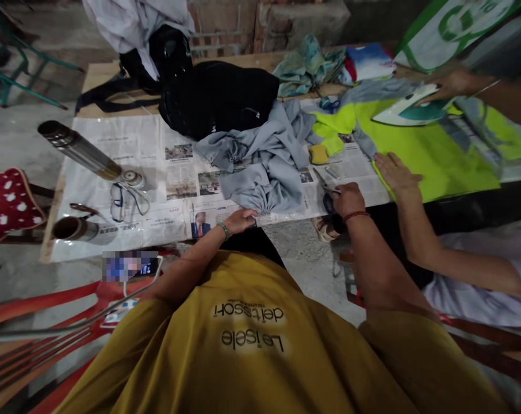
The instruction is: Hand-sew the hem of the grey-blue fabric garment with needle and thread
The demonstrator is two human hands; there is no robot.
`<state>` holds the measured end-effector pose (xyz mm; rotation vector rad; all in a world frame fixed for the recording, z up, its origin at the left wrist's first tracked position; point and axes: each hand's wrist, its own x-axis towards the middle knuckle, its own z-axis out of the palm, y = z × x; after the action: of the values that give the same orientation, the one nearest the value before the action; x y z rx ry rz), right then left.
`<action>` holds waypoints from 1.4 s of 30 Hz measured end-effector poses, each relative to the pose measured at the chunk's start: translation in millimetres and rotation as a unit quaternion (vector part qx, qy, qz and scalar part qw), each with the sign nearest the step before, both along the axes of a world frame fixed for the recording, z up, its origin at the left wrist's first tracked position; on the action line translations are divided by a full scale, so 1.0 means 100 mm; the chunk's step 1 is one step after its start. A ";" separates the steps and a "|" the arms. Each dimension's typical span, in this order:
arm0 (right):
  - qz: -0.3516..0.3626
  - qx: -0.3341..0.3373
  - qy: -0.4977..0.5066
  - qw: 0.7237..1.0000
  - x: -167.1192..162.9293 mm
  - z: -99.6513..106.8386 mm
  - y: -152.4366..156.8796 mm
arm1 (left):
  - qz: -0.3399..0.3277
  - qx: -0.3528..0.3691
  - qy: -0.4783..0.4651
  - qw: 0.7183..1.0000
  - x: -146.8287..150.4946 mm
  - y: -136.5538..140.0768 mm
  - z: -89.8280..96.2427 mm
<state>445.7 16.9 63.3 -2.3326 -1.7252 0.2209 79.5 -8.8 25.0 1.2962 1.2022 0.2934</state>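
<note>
My right hand is closed around the dark handles of a pair of scissors, whose blades point up and left over the newspaper. At the table's front edge my left hand has its fingers curled together. Something small and dark shows at its fingertips, too hidden to name. Just beyond that hand lies crumpled grey fabric with gathered folds. A yellow sponge-like block sits between the grey fabric and the scissors.
At right, a co-worker's hand lies flat on neon-yellow fabric; their other hand holds an iron. A black bag stands behind the grey fabric. On the left are a steel thermos, eyeglasses and a mug.
</note>
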 end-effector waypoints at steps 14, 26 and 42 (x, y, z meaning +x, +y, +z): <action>0.210 -0.141 0.651 0.715 -2.15 -0.59 -0.67 | 0.038 0.142 -0.220 0.964 -0.35 -0.29 -0.22; 0.209 -0.190 0.685 0.671 -2.28 -0.57 -0.61 | 0.087 0.079 -0.316 0.942 -0.41 -0.43 -0.07; 0.141 -0.086 0.600 0.783 -2.26 -0.40 -0.77 | 0.168 0.050 -0.279 0.944 -0.40 -0.49 -0.11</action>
<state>219.4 -60.0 23.3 -1.3000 -1.2787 1.5530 39.3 -57.7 13.9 0.9858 0.9155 0.9173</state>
